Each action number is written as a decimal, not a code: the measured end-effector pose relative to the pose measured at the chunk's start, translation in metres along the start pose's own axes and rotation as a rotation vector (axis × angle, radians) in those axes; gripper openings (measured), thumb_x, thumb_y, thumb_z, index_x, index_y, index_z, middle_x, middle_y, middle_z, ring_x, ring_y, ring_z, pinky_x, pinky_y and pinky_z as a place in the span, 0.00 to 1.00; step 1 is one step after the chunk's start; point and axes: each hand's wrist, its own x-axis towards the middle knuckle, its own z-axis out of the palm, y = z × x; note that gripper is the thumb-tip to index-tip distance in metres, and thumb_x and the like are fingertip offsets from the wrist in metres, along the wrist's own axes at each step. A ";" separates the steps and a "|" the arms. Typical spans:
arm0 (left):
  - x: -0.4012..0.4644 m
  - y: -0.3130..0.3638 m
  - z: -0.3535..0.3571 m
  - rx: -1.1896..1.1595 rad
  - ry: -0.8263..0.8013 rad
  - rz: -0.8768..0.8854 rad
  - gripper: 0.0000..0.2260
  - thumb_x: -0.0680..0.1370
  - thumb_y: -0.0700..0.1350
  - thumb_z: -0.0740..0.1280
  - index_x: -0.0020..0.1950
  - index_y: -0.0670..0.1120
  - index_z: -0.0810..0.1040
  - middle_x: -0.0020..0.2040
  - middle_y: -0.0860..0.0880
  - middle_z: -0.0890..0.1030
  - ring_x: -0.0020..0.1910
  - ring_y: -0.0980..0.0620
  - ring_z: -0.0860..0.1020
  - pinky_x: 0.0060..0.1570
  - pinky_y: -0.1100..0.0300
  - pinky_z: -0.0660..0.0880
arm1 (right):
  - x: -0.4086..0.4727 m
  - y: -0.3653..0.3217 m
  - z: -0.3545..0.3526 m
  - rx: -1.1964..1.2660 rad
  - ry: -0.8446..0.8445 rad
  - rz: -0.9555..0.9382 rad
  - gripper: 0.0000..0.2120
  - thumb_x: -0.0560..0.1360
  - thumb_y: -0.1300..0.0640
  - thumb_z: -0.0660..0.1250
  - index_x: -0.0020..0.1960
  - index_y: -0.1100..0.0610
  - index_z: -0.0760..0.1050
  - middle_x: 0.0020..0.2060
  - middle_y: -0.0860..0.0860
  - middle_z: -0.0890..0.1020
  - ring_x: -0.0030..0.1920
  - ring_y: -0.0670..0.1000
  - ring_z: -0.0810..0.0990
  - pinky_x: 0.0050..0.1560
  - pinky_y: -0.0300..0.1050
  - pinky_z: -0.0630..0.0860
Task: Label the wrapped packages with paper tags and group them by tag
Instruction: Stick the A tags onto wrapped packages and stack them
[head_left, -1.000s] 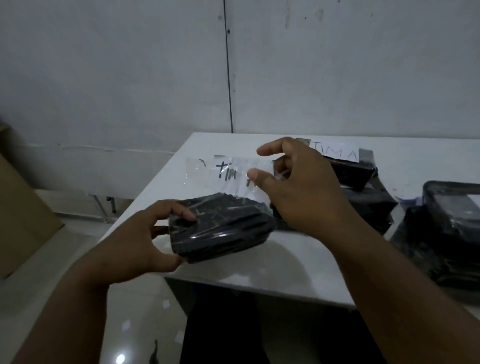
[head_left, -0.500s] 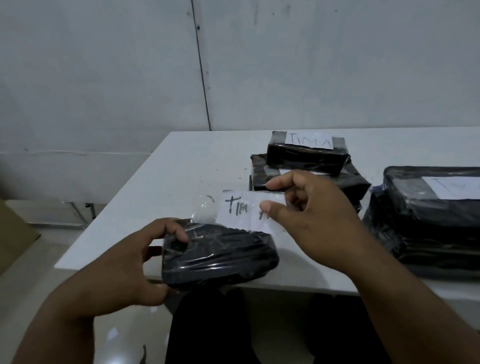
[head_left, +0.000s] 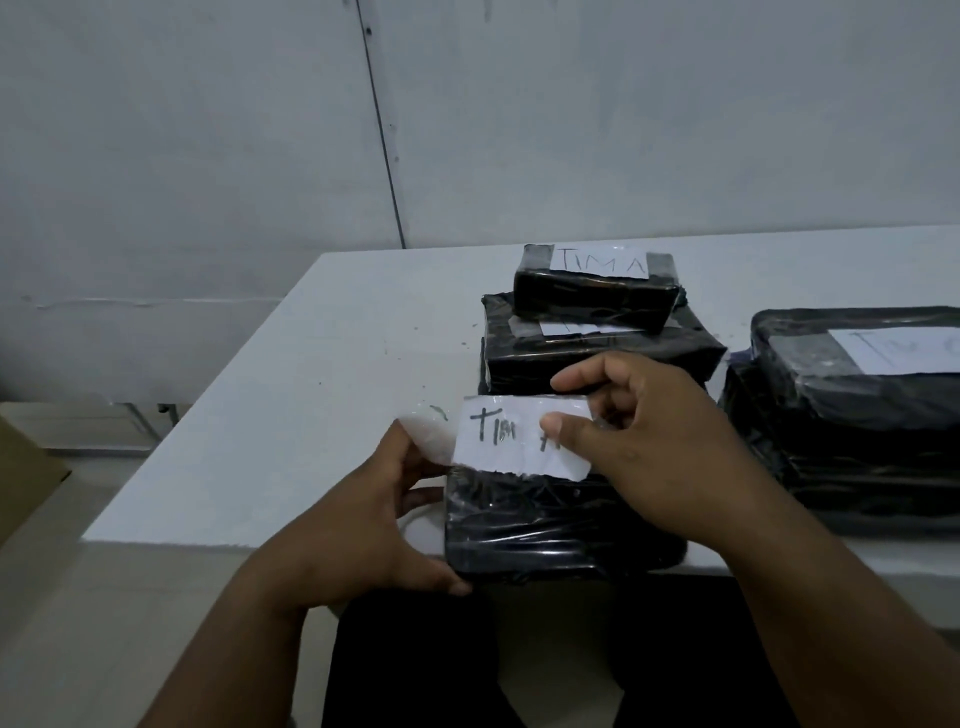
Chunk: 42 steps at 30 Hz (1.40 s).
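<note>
Gripping the black package (head_left: 540, 525) at its left end, long axis across the desk (head_left: 311, 415) edge, is the left hand (head_left: 374, 525); right hand (head_left: 644, 447) pinches the paper tag (head_left: 514, 441) above it.

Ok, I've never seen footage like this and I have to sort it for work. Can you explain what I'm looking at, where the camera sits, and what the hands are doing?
There is no machine here: a person wears a camera on the head, looking down at their own two bare hands. The left hand grips a black wrapped package at the near edge of a white table. The right hand pinches a paper tag with handwriting, backed by clear tape, just above that package. Behind is a stack of packages, its top tag reading "TIM A". Another tagged pile sits further right.
</note>
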 end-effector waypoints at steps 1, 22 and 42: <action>0.003 -0.001 0.001 -0.011 0.005 -0.005 0.48 0.60 0.38 0.87 0.72 0.52 0.63 0.72 0.52 0.77 0.72 0.49 0.75 0.71 0.44 0.72 | 0.000 0.002 -0.002 0.006 0.000 -0.001 0.11 0.74 0.48 0.76 0.54 0.43 0.79 0.31 0.45 0.74 0.28 0.39 0.72 0.33 0.29 0.70; -0.003 0.008 -0.003 0.208 0.139 -0.078 0.49 0.51 0.63 0.86 0.67 0.62 0.67 0.68 0.62 0.75 0.66 0.51 0.76 0.63 0.49 0.78 | -0.004 0.017 -0.004 0.022 0.011 0.041 0.11 0.72 0.47 0.77 0.53 0.43 0.80 0.33 0.46 0.76 0.29 0.39 0.73 0.33 0.32 0.70; 0.012 0.040 0.022 -0.336 0.585 -0.105 0.08 0.80 0.42 0.69 0.41 0.49 0.83 0.39 0.49 0.83 0.35 0.57 0.79 0.44 0.53 0.77 | -0.023 0.023 -0.025 -0.153 0.052 0.143 0.09 0.78 0.54 0.70 0.53 0.41 0.78 0.39 0.44 0.83 0.38 0.40 0.81 0.37 0.34 0.73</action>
